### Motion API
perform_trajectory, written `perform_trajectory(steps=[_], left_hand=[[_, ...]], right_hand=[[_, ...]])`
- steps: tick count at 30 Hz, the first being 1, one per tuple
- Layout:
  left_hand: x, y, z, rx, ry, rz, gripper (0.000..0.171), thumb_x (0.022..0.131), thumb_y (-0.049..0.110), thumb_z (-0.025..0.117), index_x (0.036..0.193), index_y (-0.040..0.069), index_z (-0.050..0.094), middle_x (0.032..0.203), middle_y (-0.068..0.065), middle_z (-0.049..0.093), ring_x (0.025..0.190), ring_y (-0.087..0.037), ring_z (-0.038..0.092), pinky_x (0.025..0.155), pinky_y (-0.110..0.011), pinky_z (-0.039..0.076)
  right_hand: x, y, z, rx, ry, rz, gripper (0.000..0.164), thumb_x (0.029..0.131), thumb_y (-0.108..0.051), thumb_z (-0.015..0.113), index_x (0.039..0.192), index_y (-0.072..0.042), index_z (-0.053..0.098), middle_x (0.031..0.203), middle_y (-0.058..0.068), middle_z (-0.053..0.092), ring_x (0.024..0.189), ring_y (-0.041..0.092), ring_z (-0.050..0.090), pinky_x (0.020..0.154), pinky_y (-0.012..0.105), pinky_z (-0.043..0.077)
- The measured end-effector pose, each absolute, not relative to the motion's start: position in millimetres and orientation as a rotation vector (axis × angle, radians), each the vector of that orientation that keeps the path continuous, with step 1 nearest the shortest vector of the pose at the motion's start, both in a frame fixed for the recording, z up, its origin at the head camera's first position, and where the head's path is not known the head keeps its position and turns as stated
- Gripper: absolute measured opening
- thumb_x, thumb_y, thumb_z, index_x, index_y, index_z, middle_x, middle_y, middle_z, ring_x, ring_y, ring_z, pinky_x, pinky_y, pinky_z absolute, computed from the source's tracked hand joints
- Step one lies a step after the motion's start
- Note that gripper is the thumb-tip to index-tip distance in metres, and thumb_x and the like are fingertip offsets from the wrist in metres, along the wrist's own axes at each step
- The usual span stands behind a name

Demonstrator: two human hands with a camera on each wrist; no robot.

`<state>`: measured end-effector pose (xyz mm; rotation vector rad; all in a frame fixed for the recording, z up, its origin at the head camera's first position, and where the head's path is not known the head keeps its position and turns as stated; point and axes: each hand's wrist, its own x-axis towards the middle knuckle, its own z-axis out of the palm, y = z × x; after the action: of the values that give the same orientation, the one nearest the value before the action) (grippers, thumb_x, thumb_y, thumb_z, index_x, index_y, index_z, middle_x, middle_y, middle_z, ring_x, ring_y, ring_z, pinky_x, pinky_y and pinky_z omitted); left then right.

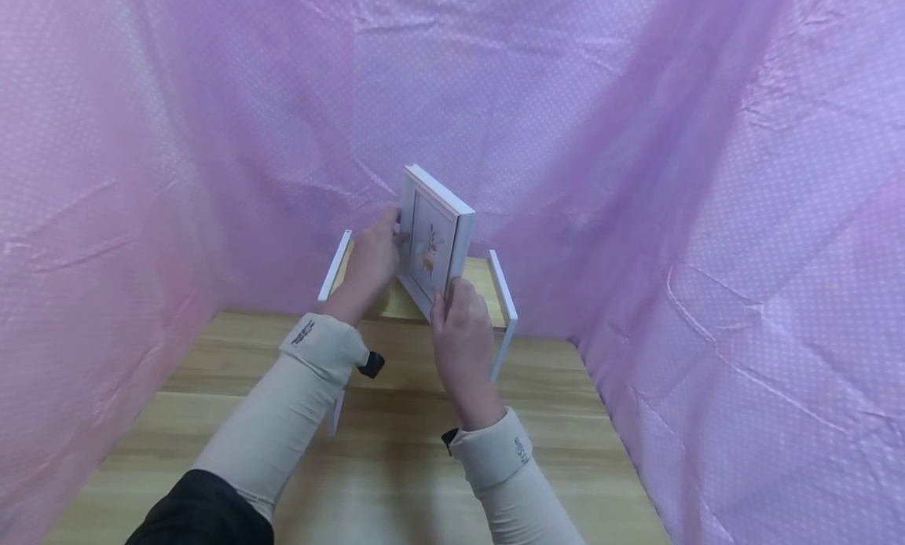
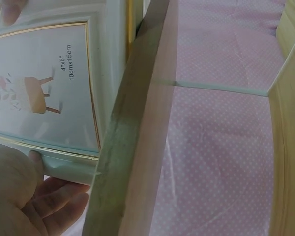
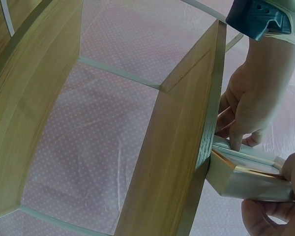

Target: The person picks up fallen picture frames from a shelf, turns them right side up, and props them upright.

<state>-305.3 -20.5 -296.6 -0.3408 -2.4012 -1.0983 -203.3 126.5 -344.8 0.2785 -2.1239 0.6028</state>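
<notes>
Over light-wood, white-edged shelf (image 1: 491, 290), white rectangular picture frame (image 1: 433, 243) is angled, long axis roughly upright, left grip (image 1: 371, 258) pinching farther side, right grip (image 1: 464, 341) pinching nearer lower side.

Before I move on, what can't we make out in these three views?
- Picture frame back: turned away in every view.
- Frame's lower end, left wrist: behind the shelf board.
- Deer print's head, left wrist: cut off by left edge.
- Right hand, left wrist: mostly past top edge.
- Right cuff lettering, head: too small.
</notes>
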Motion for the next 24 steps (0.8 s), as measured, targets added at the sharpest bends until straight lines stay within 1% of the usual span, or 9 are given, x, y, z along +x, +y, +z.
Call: perform_trajectory(steps=[2,4,7,9,11,14,17,20,24], left_hand=[[-304.5,-20.2,-296.4,-0.340,-2.414,-1.086,0.041,0.105,0.005,0.049,0.145,0.012,0.045,0.130,-0.016,0.065,0.116,-0.036,0.064,0.086,-0.047,0.058],[-302.9,-20.6,-296.0,-0.337,-2.430,-1.040,0.039,0.106,0.013,0.051,0.145,0.012,0.047,0.129,-0.016,0.066,0.112,-0.037,0.066,0.082,-0.048,0.059],[-299.4,-23.2,-294.3,-0.337,-2.438,-0.880,0.037,0.106,0.022,0.053,0.142,0.012,0.052,0.119,-0.015,0.070,0.093,-0.033,0.071,0.070,-0.045,0.059],[-294.8,-25.7,-290.9,-0.323,-2.426,-0.771,0.035,0.106,0.022,0.054,0.139,0.011,0.055,0.107,-0.015,0.073,0.077,-0.030,0.069,0.060,-0.042,0.056],[-291.3,-26.8,-284.3,-0.304,-2.385,-0.704,0.031,0.105,0.021,0.053,0.133,0.009,0.059,0.098,-0.013,0.073,0.067,-0.027,0.064,0.055,-0.041,0.053],[-281.3,-25.8,-269.6,-0.307,-2.254,-0.728,0.026,0.105,0.019,0.052,0.125,0.006,0.062,0.094,-0.013,0.070,0.067,-0.026,0.061,0.055,-0.041,0.052],[-265.8,-21.5,-252.4,-0.408,-2.028,-0.815,0.025,0.105,0.018,0.051,0.122,0.003,0.062,0.101,-0.013,0.070,0.075,-0.026,0.065,0.056,-0.039,0.052],[-248.9,-13.6,-235.8,-0.550,-1.802,-0.803,0.024,0.103,0.015,0.053,0.121,0.003,0.061,0.102,-0.013,0.069,0.075,-0.026,0.063,0.051,-0.036,0.047],[-232.4,-5.1,-228.6,-0.633,-1.683,-0.664,0.026,0.101,0.021,0.057,0.120,0.005,0.065,0.106,-0.012,0.068,0.072,-0.026,0.059,0.046,-0.035,0.043]], right_hand=[[-202.8,126.6,-345.8,0.281,-2.115,0.594,0.017,0.099,-0.013,0.064,0.108,-0.002,0.053,0.092,0.013,0.065,0.072,0.025,0.059,0.058,0.035,0.052],[-202.5,126.9,-346.5,0.283,-2.106,0.584,0.018,0.099,-0.013,0.065,0.108,-0.002,0.053,0.091,0.012,0.064,0.072,0.025,0.059,0.057,0.035,0.052],[-202.2,127.0,-346.7,0.288,-2.095,0.572,0.018,0.098,-0.012,0.065,0.107,-0.002,0.053,0.090,0.012,0.064,0.071,0.025,0.059,0.057,0.035,0.051],[-202.1,126.9,-346.3,0.290,-2.090,0.564,0.018,0.098,-0.012,0.066,0.107,-0.002,0.053,0.091,0.013,0.065,0.071,0.025,0.059,0.057,0.034,0.051],[-204.2,127.0,-345.0,0.290,-2.090,0.565,0.018,0.098,-0.012,0.066,0.106,-0.002,0.053,0.091,0.013,0.065,0.071,0.025,0.060,0.056,0.034,0.051],[-206.4,127.4,-343.0,0.296,-2.082,0.575,0.017,0.098,-0.011,0.065,0.106,-0.001,0.053,0.091,0.014,0.065,0.070,0.024,0.059,0.055,0.033,0.051],[-207.8,128.1,-342.0,0.301,-2.066,0.592,0.017,0.097,-0.010,0.065,0.106,-0.001,0.054,0.090,0.013,0.064,0.070,0.024,0.057,0.055,0.034,0.050],[-208.4,129.6,-341.4,0.303,-2.064,0.608,0.017,0.098,-0.010,0.065,0.107,-0.001,0.054,0.090,0.013,0.063,0.069,0.024,0.056,0.055,0.034,0.048],[-206.5,127.4,-344.4,0.298,-2.100,0.644,0.018,0.099,-0.011,0.064,0.110,0.000,0.055,0.088,0.011,0.062,0.069,0.023,0.055,0.055,0.033,0.049]])
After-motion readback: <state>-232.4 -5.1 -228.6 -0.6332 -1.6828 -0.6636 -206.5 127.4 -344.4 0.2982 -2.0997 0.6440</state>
